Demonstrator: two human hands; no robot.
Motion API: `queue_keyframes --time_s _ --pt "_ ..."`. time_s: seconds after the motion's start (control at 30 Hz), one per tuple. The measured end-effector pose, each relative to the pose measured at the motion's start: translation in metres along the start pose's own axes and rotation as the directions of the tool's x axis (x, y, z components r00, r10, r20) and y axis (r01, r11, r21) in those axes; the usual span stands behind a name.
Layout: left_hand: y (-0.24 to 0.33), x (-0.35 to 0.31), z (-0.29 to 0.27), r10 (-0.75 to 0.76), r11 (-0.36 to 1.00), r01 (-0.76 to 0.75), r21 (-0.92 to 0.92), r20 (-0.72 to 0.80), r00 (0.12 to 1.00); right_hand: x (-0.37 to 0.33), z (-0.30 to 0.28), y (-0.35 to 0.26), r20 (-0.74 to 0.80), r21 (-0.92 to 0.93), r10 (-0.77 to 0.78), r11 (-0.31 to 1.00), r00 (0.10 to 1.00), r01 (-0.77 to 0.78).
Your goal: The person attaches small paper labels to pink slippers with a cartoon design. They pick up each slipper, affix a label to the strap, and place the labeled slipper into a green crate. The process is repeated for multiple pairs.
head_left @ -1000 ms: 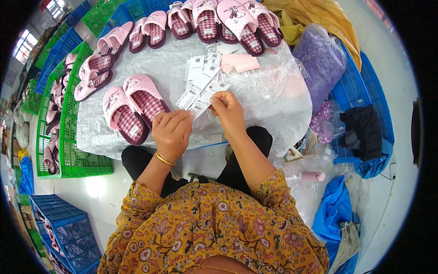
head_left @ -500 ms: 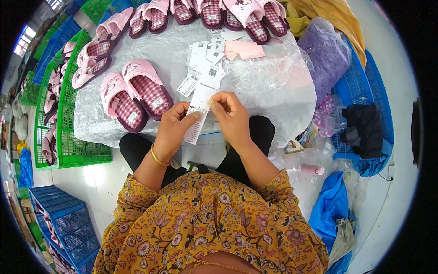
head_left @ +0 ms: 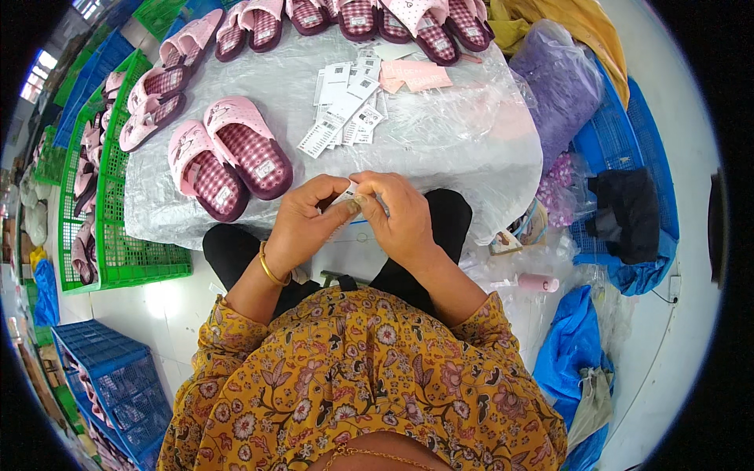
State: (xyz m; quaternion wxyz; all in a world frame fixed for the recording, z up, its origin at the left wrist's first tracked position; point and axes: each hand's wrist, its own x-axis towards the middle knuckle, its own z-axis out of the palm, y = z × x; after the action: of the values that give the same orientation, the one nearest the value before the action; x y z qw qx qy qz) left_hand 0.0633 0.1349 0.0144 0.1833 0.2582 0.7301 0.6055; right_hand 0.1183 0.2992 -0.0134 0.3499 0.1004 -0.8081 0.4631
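Nearest is the person's yellow floral top (head_left: 369, 377), with both forearms reaching forward from its sleeves; a gold bangle (head_left: 272, 268) sits on the left wrist. The left hand (head_left: 302, 224) and right hand (head_left: 400, 220) meet just off the near edge of the desk (head_left: 459, 153), fingers curled in and thumbs close together, narrowed on a white paper tag (head_left: 351, 189). Only a small part of the tag shows between the fingertips; whether it is folded cannot be told.

The tag should be very light, thin and easily bent, apt to crease or tear if tugged. A gentle pinch by its edges, thumb against forefinger on each side, would suit it best.

Just beyond the left hand, on the desk's clear plastic cover, a pair of pink slippers (head_left: 251, 157) lies side by side, toes pointing away. They look soft in the upper with a firmer dark sole.

Further in is a loose, overlapping pile of white tags (head_left: 345, 110), with pink paper slips (head_left: 420, 75) beside it. More pink slippers (head_left: 357, 20) line the far edge, and a plastic-wrapped purple bundle (head_left: 558, 86) stands off to the right.
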Motion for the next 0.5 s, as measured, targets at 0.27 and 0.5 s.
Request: queue_keyframes --time_s 0.27,0.5 --pt "-0.007 0.008 0.003 0.020 0.999 -0.028 -0.038 -0.194 0.981 -0.009 -0.003 0.000 -0.063 0.153 0.291 0.948 0.955 -0.279" --pt "-0.010 0.011 0.001 -0.132 0.983 0.128 -0.129 -0.021 0.991 -0.007 -0.002 0.007 -0.023 0.205 0.315 0.930 0.949 -0.304"
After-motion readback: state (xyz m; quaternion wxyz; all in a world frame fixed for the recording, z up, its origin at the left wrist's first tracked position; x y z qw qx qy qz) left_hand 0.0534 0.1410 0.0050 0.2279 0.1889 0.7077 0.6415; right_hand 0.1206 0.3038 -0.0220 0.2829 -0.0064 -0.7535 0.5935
